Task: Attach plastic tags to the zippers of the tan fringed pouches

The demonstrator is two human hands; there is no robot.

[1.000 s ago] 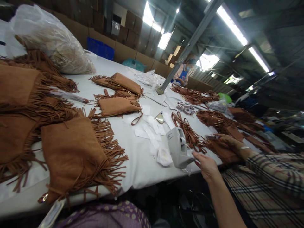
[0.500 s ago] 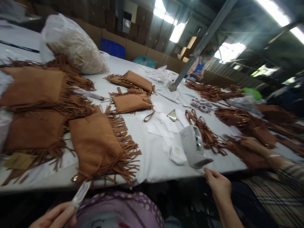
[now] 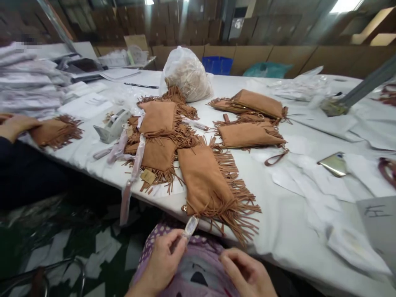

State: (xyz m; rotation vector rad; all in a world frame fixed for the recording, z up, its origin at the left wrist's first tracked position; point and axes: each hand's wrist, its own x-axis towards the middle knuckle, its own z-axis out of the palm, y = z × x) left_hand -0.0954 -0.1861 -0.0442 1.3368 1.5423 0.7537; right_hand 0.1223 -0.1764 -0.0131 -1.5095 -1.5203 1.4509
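Note:
My left hand (image 3: pixel 163 258) is closed on a small clear plastic-wrapped packet (image 3: pixel 191 226), whose contents I cannot make out. It is over my lap, just below the table edge. To its right, my right hand (image 3: pixel 244 268) has thumb and forefinger pressed together; anything between them is too small to see. Just above both hands a tan fringed bag (image 3: pixel 207 181) lies flat at the table edge, fringe to the right. Beside it are more fringed bags (image 3: pixel 161 119), a tan tag (image 3: pixel 148 176) and plastic-wrapped straps (image 3: pixel 136 163).
A grey tape dispenser (image 3: pixel 379 222) stands partly in view at right, another dispenser (image 3: pixel 113 126) at left. Zipped bags (image 3: pixel 250 134) and a stuffed plastic sack (image 3: pixel 187 74) lie farther back. A co-worker's hand (image 3: pixel 18 123) rests by a bag at left. A metal post (image 3: pixel 368 82) rises at right.
The view has swung left. My right hand has come away from the tape dispenser and moved in close to my left hand, which still holds the wrapped packet.

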